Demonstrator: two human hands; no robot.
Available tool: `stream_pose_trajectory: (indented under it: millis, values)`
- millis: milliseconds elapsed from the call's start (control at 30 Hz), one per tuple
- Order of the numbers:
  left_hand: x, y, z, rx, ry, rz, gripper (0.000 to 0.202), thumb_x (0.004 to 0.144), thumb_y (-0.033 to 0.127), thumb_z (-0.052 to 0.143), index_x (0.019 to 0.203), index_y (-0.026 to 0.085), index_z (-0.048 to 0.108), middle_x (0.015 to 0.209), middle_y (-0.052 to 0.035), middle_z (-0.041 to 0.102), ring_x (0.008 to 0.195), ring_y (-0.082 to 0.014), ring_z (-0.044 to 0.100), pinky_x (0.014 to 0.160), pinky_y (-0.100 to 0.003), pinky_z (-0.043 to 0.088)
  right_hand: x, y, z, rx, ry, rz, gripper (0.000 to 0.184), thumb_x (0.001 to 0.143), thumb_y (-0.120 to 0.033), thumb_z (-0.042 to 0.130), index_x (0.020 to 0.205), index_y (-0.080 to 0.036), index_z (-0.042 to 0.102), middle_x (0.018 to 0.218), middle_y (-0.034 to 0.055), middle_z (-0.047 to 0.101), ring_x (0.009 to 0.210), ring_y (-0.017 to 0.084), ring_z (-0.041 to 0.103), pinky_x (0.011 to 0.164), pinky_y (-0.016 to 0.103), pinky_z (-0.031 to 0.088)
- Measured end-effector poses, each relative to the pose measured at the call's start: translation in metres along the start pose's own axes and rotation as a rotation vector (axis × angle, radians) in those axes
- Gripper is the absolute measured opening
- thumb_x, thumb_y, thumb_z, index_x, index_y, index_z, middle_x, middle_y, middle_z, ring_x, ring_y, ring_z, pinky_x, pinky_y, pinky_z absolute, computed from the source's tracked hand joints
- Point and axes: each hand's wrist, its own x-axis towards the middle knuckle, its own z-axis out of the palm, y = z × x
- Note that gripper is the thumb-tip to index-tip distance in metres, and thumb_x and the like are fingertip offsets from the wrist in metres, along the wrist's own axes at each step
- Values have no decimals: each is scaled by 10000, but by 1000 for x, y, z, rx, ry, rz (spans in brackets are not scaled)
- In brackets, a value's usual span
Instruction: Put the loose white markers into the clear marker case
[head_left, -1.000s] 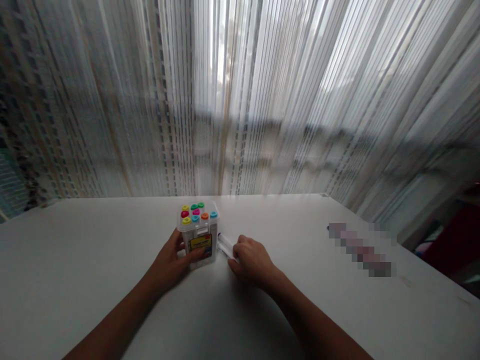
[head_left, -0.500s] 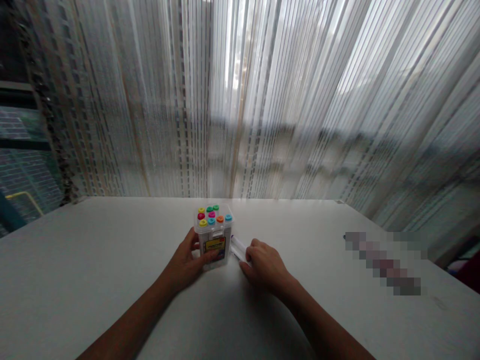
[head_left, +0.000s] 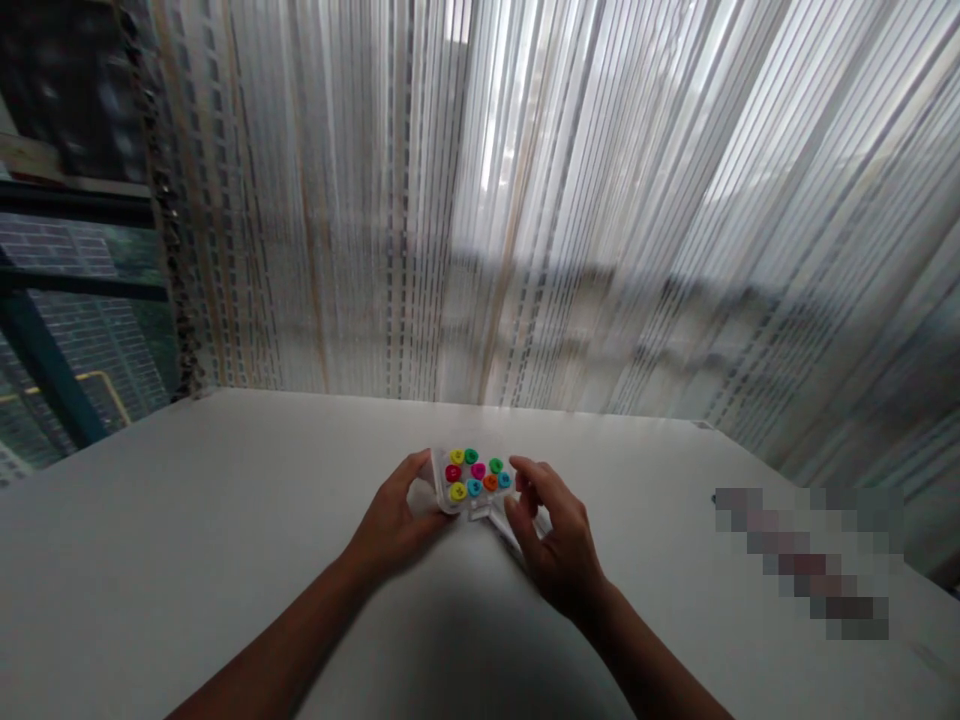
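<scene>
Head view: the person stands at a white table and works on a clear plastic case, which sits near the table's far edge. The case is tipped over so that its top faces the camera. Nine colored caps show through or stand in the top, in yellow, green, red, magenta, orange and blue. Whether the case rests on the table or is lifted slightly cannot be determined.

Left hand: located at the left end of the case. The fingers and thumb wrap that end and are clamped on it.

Right hand: located at the right end of the case. The fingers are curved and spread apart, with their tips just beside the case. Contact with the case cannot be confirmed. A white marker lies directly below the case's right end, partly hidden by this hand, and the hand's grip on it cannot be confirmed.

Surroundings: a sheer striped curtain hangs beyond the case. A dark-framed window lies beyond and to the left of the case. A pixelated strip lies on the table to the right of the case; its contents are obscured.
</scene>
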Motion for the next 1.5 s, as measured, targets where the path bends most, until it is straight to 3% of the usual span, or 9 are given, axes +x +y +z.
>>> stream_pose_trajectory:
  millis: [100,300,500,667,900,1033,1267,1500]
  values:
    - [0,5,1,18,5,34,507,694,322,778,1149,187,600,1147,-117,699,1114,-318,642,981,-478,492,3,-9,-2,-33,-80,29,372,939,-351,463,1241,-165,574,896,75,620,686,165,557,684,305,498]
    - [1,12,0,62,10,73,455,678,316,777,1092,200,630,1112,-106,702,1080,-308,642,996,-472,477,17,-15,-10,-133,-146,59,277,932,-343,526,1114,-164,634,918,82,631,746,178,585,716,299,501]
    - [0,6,3,78,0,130,463,698,316,766,1122,203,618,1124,-96,692,1043,-288,644,957,-450,491,36,-20,-17,-275,-186,-67,164,933,-279,558,857,-161,643,965,96,592,846,196,599,754,319,503]
    - [1,-1,4,42,19,79,507,677,290,759,1147,182,601,1103,-102,696,1008,-288,651,928,-448,504,48,-26,-19,-324,-258,-111,109,923,-222,577,929,-161,668,992,87,593,844,186,609,765,324,510]
    - [1,1,5,52,29,41,549,636,265,792,1157,198,631,1134,-94,707,1089,-315,638,979,-459,489,65,-42,-20,-445,-336,-63,192,920,-126,560,755,-143,656,856,64,605,726,154,581,690,273,458]
    - [2,1,5,22,28,23,566,629,269,800,1163,194,629,1156,-102,706,1097,-321,635,992,-462,478,71,-45,-26,-422,-339,-31,194,923,-135,568,751,-142,657,813,55,625,720,155,581,674,268,426]
    - [3,3,5,-23,-7,-11,534,665,295,768,1163,202,600,1151,-100,704,1071,-305,633,964,-428,469,79,-54,-30,-522,-490,131,147,914,-162,589,870,-139,728,763,49,688,726,171,615,689,278,394]
    - [3,1,6,-33,-20,25,532,683,283,766,1176,203,583,1152,-97,702,1056,-294,632,963,-421,459,79,-60,-23,-672,-552,95,187,931,-201,559,907,-119,725,918,107,720,854,212,654,736,291,405]
